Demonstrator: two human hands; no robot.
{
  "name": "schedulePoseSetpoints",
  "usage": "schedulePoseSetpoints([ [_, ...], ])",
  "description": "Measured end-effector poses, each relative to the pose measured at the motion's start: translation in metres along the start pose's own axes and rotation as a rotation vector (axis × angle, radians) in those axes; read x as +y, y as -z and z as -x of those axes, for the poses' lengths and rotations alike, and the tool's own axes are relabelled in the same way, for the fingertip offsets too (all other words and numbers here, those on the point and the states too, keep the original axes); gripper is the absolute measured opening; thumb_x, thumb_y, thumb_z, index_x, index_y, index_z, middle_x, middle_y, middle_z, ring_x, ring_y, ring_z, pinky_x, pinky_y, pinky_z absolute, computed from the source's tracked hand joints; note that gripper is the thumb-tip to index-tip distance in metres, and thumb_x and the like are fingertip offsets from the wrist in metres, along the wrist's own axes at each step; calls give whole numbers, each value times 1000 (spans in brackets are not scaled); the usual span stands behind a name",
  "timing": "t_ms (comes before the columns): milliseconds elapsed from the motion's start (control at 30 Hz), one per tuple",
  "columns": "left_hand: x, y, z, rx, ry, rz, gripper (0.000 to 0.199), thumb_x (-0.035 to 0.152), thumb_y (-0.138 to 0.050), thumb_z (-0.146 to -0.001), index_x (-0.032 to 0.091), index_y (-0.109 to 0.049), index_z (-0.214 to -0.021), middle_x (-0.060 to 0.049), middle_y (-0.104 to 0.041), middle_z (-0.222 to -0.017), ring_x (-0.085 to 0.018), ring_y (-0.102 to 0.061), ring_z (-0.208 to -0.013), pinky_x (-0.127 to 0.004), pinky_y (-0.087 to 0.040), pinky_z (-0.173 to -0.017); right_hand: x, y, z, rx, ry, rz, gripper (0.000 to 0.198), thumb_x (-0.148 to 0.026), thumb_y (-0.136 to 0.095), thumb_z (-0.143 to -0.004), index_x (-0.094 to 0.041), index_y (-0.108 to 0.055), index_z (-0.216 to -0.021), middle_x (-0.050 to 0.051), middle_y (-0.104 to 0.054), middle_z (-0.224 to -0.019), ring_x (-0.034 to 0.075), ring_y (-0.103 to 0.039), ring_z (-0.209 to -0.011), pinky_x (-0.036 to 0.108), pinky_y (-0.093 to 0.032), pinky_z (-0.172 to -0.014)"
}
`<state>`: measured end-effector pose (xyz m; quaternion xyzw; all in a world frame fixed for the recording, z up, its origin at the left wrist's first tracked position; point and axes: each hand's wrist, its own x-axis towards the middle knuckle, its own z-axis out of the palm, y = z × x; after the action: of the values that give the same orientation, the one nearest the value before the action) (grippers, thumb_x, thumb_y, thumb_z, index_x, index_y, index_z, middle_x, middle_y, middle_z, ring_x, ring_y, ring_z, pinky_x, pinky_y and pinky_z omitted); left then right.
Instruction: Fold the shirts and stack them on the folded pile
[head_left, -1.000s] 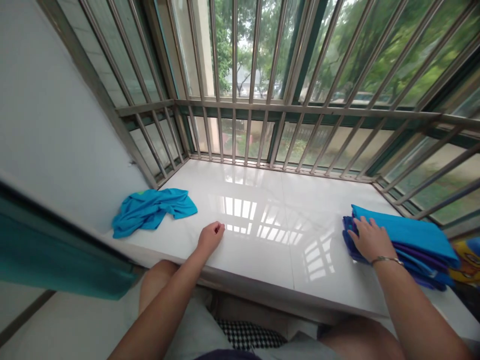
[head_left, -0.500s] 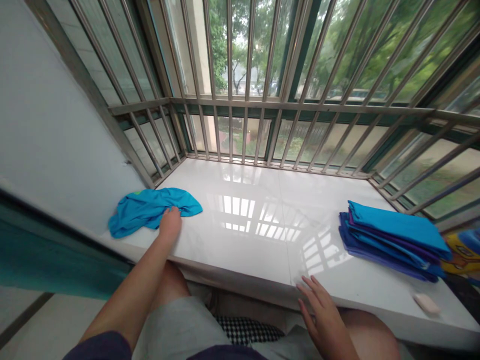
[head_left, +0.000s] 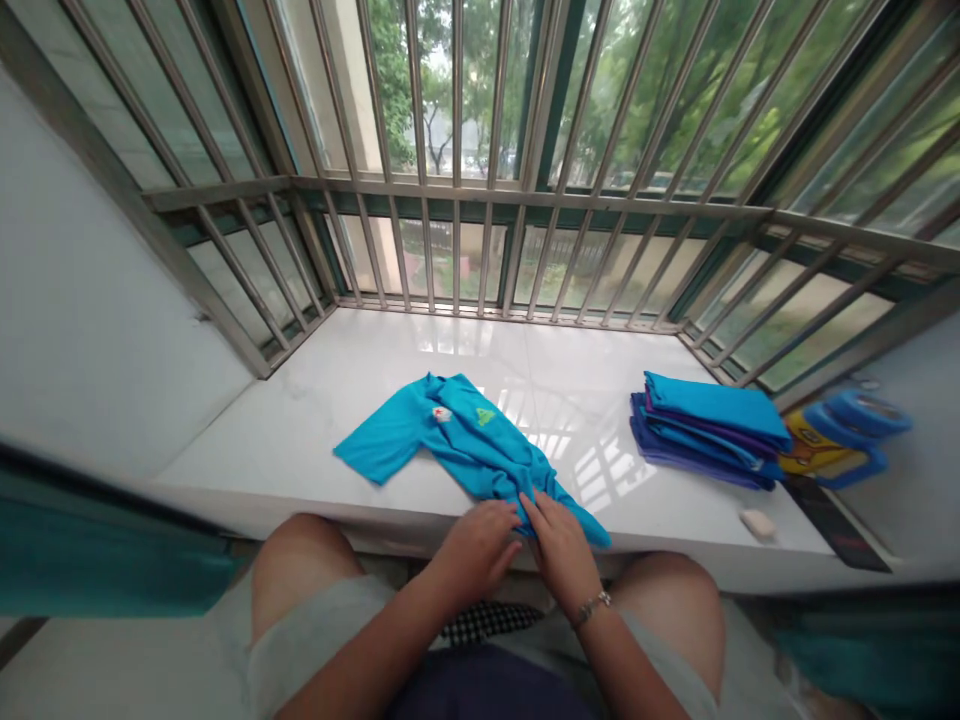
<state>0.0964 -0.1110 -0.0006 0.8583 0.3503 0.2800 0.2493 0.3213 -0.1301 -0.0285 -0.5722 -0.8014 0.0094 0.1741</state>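
A bright blue T-shirt (head_left: pixel 487 440) lies rumpled across the middle of the white sill, one sleeve spread to the left. Small red-white and green prints show near its top. At the sill's front edge, my left hand (head_left: pixel 480 545) is closed on the shirt's bunched lower end. Right beside it, my right hand (head_left: pixel 559 540) lies over the same cloth with its fingers bent into the folds. The fingertips of both hands are partly hidden.
A stack of folded blue and purple clothes (head_left: pixel 705 430) sits on the sill (head_left: pixel 285 430) at right. Beyond it stand a yellow-and-blue jug (head_left: pixel 832 435) and a dark flat phone-like object (head_left: pixel 840 525). A small pale block (head_left: pixel 757 524) lies nearer. Metal bars (head_left: pixel 450 200) line the window.
The blue T-shirt has moved from the left end of the sill to the middle and is partly spread. My right hand has joined my left on the cloth. The view has shifted right.
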Motion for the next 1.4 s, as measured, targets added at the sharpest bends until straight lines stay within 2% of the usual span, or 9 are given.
schedulePoseSetpoints([
  [233,-98,42,16,232,193,-318,48,41,-52,-108,18,-59,-150,-22,-58,-160,-38,-52,-152,-63,-45,-124,-14,22,19,-104,10,-115,64,-6,-56,-90,-25,-67,-150,12,-73,-144,29,-72,-128,44,-57,-112],
  [433,-111,65,7,214,235,-392,45,34,-44,-111,18,-61,-149,-17,-56,-164,-35,-50,-155,-60,-42,-127,-61,62,20,-503,0,-381,34,-48,-74,-98,-33,-78,-128,3,-83,-111,25,-78,-102,32,-57,-93],
  [633,-97,87,-25,101,477,-533,45,32,-49,-111,14,-61,-149,-21,-58,-161,-38,-52,-152,-60,-42,-124,-50,67,-39,-267,-179,-172,31,-38,-51,-111,-22,-76,-119,10,-79,-114,27,-71,-110,36,-51,-99],
  [800,-65,98,-22,-123,429,-526,40,43,-45,-113,21,-76,-100,-12,-79,-102,-30,-75,-102,-41,-55,-94,-44,50,-84,-100,-165,-140,34,-32,-48,-110,-21,-73,-131,13,-75,-127,28,-67,-119,39,-49,-109],
  [900,-59,95,-13,-82,435,-535,40,42,-43,-113,21,-75,-101,-12,-77,-102,-30,-74,-100,-40,-54,-91,-39,43,-114,-72,-184,-109,37,-28,-47,-110,-18,-68,-139,15,-71,-137,29,-63,-126,40,-46,-115],
  [1033,-78,86,-8,149,512,-602,40,32,-46,-111,14,-65,-140,-21,-66,-144,-35,-63,-131,-46,-53,-106,-35,31,-153,-137,-215,-98,49,-26,-57,-106,-13,-57,-153,20,-60,-155,31,-56,-140,41,-43,-119],
  [1167,-108,80,-12,233,530,-657,53,39,-53,-108,7,-56,-151,-26,-55,-159,-41,-49,-150,-53,-43,-121,-40,18,-171,-171,-166,-142,53,-27,-60,-106,-11,-52,-156,20,-65,-148,32,-59,-136,40,-47,-112],
  [1300,-128,91,-16,193,515,-628,63,52,-65,-102,11,-58,-149,-23,-64,-148,-40,-56,-141,-52,-43,-121,-40,16,-158,-206,-122,-217,25,-27,-61,-106,-18,-73,-126,11,-79,-117,28,-71,-113,37,-52,-101],
  [1400,-135,109,-10,132,505,-548,44,51,-66,-101,16,-70,-128,-16,-74,-122,-35,-67,-118,-47,-52,-107,-29,26,-131,-201,-124,-279,21,-29,-55,-109,-21,-74,-109,8,-79,-108,23,-73,-105,33,-54,-96],
])
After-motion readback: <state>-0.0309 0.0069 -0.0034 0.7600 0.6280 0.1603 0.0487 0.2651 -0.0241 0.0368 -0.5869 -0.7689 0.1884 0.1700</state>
